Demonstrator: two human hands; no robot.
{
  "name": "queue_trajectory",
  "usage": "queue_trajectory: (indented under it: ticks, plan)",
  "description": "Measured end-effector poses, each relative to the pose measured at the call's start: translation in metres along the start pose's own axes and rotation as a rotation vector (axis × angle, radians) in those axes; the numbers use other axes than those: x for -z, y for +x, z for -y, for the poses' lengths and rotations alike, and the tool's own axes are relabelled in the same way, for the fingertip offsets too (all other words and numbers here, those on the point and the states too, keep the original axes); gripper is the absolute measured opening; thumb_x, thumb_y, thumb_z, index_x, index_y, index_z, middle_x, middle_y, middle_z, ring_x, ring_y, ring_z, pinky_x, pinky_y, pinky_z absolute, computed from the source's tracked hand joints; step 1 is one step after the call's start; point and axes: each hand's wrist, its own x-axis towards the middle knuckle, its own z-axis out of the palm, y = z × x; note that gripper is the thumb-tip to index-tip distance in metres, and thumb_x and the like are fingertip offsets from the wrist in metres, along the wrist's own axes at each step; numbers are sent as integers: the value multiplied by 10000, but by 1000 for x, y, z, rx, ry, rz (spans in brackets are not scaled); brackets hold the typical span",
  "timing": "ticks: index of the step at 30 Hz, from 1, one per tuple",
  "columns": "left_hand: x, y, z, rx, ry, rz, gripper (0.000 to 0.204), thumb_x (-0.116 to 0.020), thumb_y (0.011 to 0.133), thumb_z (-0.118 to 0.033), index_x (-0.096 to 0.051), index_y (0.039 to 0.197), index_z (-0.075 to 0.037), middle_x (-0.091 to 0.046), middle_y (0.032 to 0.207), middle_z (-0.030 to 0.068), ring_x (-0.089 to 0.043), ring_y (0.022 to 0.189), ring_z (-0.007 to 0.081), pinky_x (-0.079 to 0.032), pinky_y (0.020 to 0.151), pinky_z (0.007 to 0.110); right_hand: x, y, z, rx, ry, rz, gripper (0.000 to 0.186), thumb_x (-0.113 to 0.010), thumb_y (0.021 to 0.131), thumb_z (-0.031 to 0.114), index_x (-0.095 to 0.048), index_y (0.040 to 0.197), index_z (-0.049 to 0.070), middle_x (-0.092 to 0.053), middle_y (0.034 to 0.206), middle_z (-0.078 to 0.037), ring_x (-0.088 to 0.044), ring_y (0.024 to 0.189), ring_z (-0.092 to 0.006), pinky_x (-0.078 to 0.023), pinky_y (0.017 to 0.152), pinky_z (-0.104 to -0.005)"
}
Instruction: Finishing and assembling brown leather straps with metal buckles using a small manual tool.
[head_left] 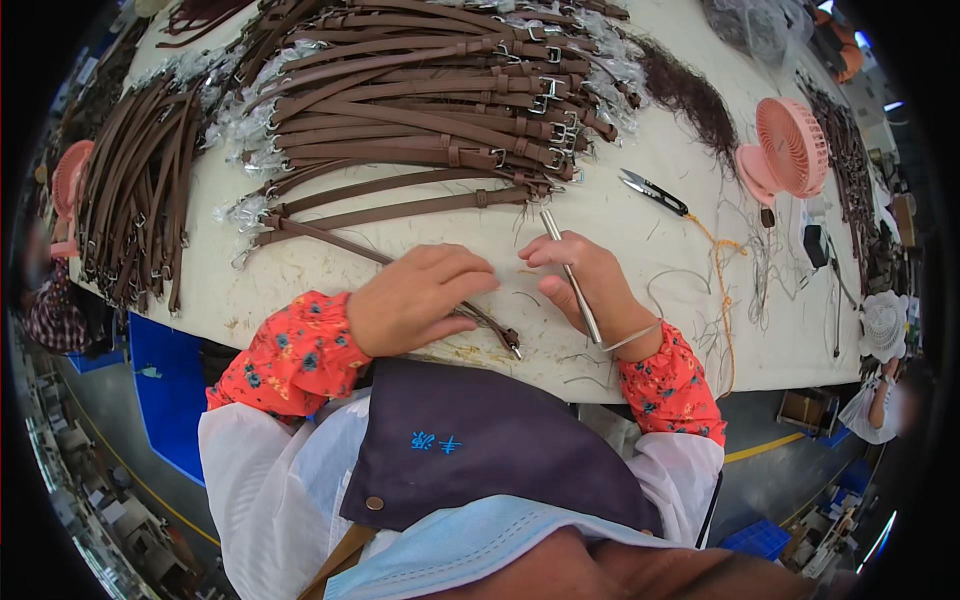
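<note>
My left hand (pixel 420 295) lies over a thin brown leather strap (pixel 340 243), fingers and thumb apart. The strap runs beneath the palm, and its buckle end (pixel 508 338) comes out between thumb and fingers near the table's front edge. My right hand (pixel 598 280) holds a slim silver metal rod (pixel 553 228), tilted, its upper end pointing away from me. The rod passes across the palm, beside the thumb; its lower end reaches the wrist. Just beyond both hands lies a heap of brown buckled straps (pixel 420 122), their ends partly wrapped in clear plastic.
Thread snips (pixel 655 192) on a yellow cord (pixel 722 290) lie right of the heap. A pink fan (pixel 790 148) stands farther right, near a dark thread tangle (pixel 690 95). More straps (pixel 140 180) hang over the left edge, above a blue bin (pixel 165 400). Thread scraps litter the white tabletop (pixel 300 275).
</note>
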Motion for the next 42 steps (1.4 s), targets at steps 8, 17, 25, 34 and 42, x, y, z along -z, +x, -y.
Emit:
queue_trajectory:
  ticks: [8,17,25,34,42]
  plan:
    - [-23,29,35,56,-215,-40,165,-660,856,-59,-663,1021,-64,-608,860,86,-603,847,280,-498,731,358,3,0,15,-220,479,-203,359,-495,1026,269,-455,1286,24,-627,1084,-137,-641,925,-188,-507,825,-322]
    - [-4,33,19,183,-232,-93,244,-705,806,-34,-629,1037,-53,-548,1031,93,-592,843,271,-493,721,346,1,1,7,-401,760,-245,344,-417,1054,278,-519,1180,-25,-653,843,-101,-626,743,-142,-505,785,-283]
    - [-13,34,17,120,-100,10,219,-723,800,-86,-576,959,-51,-509,947,95,-584,811,271,-495,662,362,4,3,16,-563,735,-136,380,-440,1047,321,-590,1051,-29,-634,731,-64,-591,613,-115,-482,598,-241]
    - [-20,41,22,91,-3,-62,122,-648,822,-48,-545,887,-44,-531,854,99,-580,749,305,-476,634,392,1,3,15,-592,736,-103,318,-473,1038,279,-606,1041,-10,-610,692,-34,-569,585,-86,-447,545,-221]
    - [-17,40,29,139,-167,-82,135,-631,847,-32,-521,926,-32,-589,809,130,-607,708,318,-473,614,383,0,4,14,-611,716,-70,286,-484,1035,247,-617,1049,-5,-604,696,-23,-566,591,-79,-455,550,-218]
